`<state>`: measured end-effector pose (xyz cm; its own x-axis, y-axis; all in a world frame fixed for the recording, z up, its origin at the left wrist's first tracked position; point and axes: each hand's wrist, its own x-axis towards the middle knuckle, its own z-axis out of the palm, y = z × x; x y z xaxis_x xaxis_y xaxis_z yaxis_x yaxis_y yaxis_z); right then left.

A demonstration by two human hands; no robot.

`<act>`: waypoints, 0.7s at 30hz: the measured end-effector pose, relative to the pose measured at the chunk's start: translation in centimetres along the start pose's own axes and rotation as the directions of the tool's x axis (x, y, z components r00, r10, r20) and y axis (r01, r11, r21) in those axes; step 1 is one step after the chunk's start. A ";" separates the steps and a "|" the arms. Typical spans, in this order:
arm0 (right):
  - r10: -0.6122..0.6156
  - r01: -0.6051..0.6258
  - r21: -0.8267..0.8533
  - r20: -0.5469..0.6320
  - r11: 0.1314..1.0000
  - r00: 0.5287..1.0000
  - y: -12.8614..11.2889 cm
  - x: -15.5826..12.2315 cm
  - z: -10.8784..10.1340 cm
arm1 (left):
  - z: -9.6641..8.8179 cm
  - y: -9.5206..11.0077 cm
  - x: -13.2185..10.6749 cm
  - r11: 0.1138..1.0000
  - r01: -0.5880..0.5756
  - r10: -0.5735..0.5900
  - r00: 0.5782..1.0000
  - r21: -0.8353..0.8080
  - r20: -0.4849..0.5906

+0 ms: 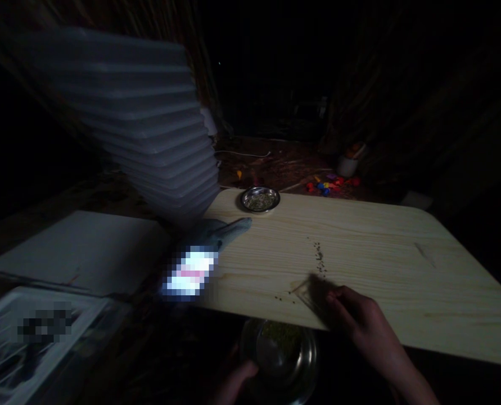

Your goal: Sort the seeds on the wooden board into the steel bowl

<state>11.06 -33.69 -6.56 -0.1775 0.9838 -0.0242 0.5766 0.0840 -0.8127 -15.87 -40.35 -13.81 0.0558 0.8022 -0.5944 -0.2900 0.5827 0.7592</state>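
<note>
Below the table's front edge, my left hand (238, 378) grips the rim of a shiny metal bowl (311, 360), its thumb over the side. Greenish small grains (290, 337) lie in that bowl. My right hand (362, 318) is closed on a thin, flat, see-through piece (307, 295), whose edge rests on or just above the tabletop; its exact kind is unclear in the dim light. Small dark grains (320, 256) form a short line beyond this piece, and a few more lie to its left, near the edge.
The pale wooden table (372, 242) bears a steel dish of grains (260, 199) at the back. A lit screen (191, 273) and grey-blue cloth (233, 228) are at its left edge. Stacked pale ridged containers (157, 129) lean beyond. Colourful small objects (326, 185) lie on the floor.
</note>
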 end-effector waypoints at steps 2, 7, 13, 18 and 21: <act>0.001 0.000 -0.013 0.041 1.000 0.999 0.3 -0.5 -0.1 | 0.1 0.1 -0.1 0.999 -0.012 0.011 1.000 0.030 0.021; -0.014 0.009 0.037 0.123 0.999 0.992 0.5 -1.1 -0.3 | -0.7 -0.1 -0.2 0.994 -0.045 0.045 0.999 0.103 0.004; -0.023 0.024 0.015 -0.015 1.000 1.000 0.2 0.5 0.0 | -1.0 -0.6 0.3 0.989 -0.093 0.096 0.995 0.117 -0.019; -0.047 0.048 -0.015 0.090 0.999 0.995 -0.1 0.3 0.1 | -1.1 -0.6 0.1 0.988 -0.085 0.091 0.995 0.132 -0.043; -0.034 0.029 0.043 0.122 0.999 0.992 -0.1 -0.4 -0.2 | -1.0 -0.5 -0.1 0.993 -0.010 0.014 0.999 0.118 -0.039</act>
<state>11.20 -34.08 -6.32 -0.2931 0.9537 -0.0676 0.5362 0.1055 -0.8375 -16.66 -40.86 -14.39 0.0140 0.8048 -0.5933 -0.1757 0.5861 0.7909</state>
